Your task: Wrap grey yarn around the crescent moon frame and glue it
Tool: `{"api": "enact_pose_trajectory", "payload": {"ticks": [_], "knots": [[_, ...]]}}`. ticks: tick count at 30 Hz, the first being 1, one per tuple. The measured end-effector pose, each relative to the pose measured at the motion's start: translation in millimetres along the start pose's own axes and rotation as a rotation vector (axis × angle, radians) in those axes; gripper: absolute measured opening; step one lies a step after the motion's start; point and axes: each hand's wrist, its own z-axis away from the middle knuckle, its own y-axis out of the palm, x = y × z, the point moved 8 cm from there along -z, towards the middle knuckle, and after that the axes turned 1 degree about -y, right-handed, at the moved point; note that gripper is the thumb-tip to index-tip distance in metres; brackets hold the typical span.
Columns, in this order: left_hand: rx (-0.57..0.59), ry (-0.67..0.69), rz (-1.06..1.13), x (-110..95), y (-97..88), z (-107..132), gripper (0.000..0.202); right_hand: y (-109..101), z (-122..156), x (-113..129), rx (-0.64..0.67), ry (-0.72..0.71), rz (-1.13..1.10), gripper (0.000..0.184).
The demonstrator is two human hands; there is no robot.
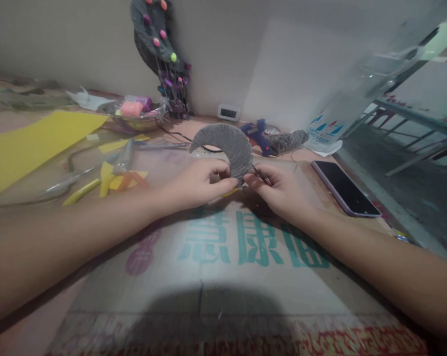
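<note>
Over printed cardboard [223, 277], the left hand [197, 187] and right hand [280, 190] pinch a grey yarn-wound crescent [228, 144] at its lower end.

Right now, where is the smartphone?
In the head view, the smartphone lies flat on the right, just right of the right hand, in front of the white plastic bag.

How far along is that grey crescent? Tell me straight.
Done: the grey yarn-wrapped crescent looks covered along its visible arc. In hand: the left hand and right hand pinch its lower tip. Remaining: apparently securing that tip; a loose grey yarn bundle lies behind.
</note>
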Motion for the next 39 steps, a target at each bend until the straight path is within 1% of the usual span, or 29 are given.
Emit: {"api": "enact_pose_trajectory", "payload": {"ticks": [2, 5, 8, 11, 13, 15, 17, 19, 22, 24, 26, 29, 32, 39], "knots": [[0.005, 0.009, -0.008, -1, 0.3, 0, 0.023, 1, 0, 0, 0.008, 0.0, -0.002, 0.032], [-0.001, 0.006, -0.021, -1, 0.3, 0, 0.017, 1, 0, 1, 0.016, -0.004, 0.002, 0.031], [-0.016, -0.025, -0.005, 2, -0.8, 0, 0.014, -1, 0, 2, 0.001, -0.005, 0.025, 0.032], [-0.023, -0.061, 0.06, 5, -2.6, 0, 0.026, -2, 0, 2, -0.01, -0.007, 0.015, 0.032], [0.011, -0.077, 0.122, 5, -0.9, 0, 0.034, 2, 1, 0, 0.019, 0.012, 0.002, 0.032], [0.051, -0.093, 0.167, 6, 1.5, 0, 0.037, 5, 2, -3, 0.051, 0.032, -0.007, 0.032], [0.039, -0.093, 0.167, 4, -0.1, -1, 0.037, 3, 3, -5, 0.04, 0.021, 0.008, 0.031], [-0.03, -0.08, 0.132, 1, -6.3, -1, 0.037, -3, 3, -1, -0.007, -0.053, 0.063, 0.03], [-0.138, -0.068, 0.042, -3, -16.5, -1, 0.039, -11, 6, 10, -0.072, -0.213, 0.187, 0.032], [-0.169, -0.08, -0.004, -3, -20.2, -1, 0.041, -12, 7, 16, -0.058, -0.28, 0.294, 0.03], [-0.175, -0.089, -0.024, -2, -21.7, -1, 0.042, -8, 7, 22, -0.002, -0.311, 0.396, 0.025], [-0.184, -0.086, -0.037, -2, -22.7, 0, 0.043, -4, 7, 30, 0.06, -0.321, 0.498, 0.021], [-0.18, -0.093, -0.02, -2, -22.0, 1, 0.044, -4, 5, 32, 0.069, -0.291, 0.561, 0.023], [-0.172, -0.105, 0.008, -1, -20.3, 2, 0.043, -3, 3, 31, 0.078, -0.262, 0.579, 0.025]]}}
